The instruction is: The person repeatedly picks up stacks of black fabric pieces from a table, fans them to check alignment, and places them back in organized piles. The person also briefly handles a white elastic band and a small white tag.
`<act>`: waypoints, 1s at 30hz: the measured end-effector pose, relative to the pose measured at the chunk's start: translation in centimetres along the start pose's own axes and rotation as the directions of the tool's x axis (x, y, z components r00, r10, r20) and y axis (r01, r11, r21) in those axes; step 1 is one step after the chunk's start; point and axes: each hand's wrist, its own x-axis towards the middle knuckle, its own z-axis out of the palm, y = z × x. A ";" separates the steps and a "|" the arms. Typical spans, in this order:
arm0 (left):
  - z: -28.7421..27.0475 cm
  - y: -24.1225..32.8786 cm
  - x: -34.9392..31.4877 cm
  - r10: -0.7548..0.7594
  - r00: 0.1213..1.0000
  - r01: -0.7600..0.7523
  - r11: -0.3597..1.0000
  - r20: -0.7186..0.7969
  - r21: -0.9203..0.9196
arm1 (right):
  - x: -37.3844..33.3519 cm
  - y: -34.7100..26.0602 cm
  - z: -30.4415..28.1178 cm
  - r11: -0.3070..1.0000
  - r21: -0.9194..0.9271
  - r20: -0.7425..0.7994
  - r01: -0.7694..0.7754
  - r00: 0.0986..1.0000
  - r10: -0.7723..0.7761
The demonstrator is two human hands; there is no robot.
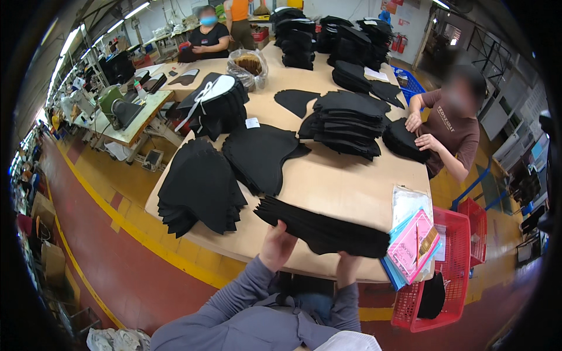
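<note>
A thick stack of black cut fabric pieces (322, 228) stands on its edge above the near side of the table, its layers fanned at the left end. My left hand (277, 244) grips it near that left end, the thumb against its near face. Under its lower edge towards the right, my right hand (348, 265) holds the same stack, its fingers partly hidden by the fabric. Just left lies a fanned pile of black pieces (199, 187), and beyond it a second flat pile (260, 155) rests on the tan table (328, 186).
Pink and blue papers (413, 245) lie at the table's near right corner, beside a red basket (404, 307). A tall black stack (345, 123) stands mid-table. At right, a co-worker handles another black stack (404, 140). A white-tied bundle (213, 102) sits far left.
</note>
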 end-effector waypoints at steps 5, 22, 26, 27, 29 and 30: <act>-0.8 5.4 3.7 0.005 0.939 -0.335 0.224 0.343 0.915 | 1.4 -9.8 -2.9 0.904 -0.330 0.086 0.273 0.962 -0.259; -4.1 -2.5 9.2 -0.407 0.818 -0.269 0.356 0.408 0.895 | 5.3 -4.6 -6.1 0.912 -0.362 0.336 0.192 0.940 -0.065; -3.3 -3.7 9.1 -0.181 0.931 -0.254 0.302 0.316 0.919 | 5.5 -1.0 -5.8 0.818 -0.508 0.178 0.270 0.962 -0.207; -2.8 -3.0 8.4 -0.192 0.929 -0.248 0.310 0.316 0.918 | 4.7 -1.7 -5.5 0.810 -0.514 0.185 0.283 0.958 -0.218; -2.3 -2.0 7.5 -0.213 0.924 -0.238 0.332 0.319 0.913 | 3.4 -2.3 -5.4 0.791 -0.528 0.200 0.311 0.950 -0.240; -2.4 -1.5 6.9 -0.274 0.905 -0.214 0.366 0.324 0.906 | 3.0 -2.1 -5.7 0.780 -0.531 0.239 0.332 0.941 -0.238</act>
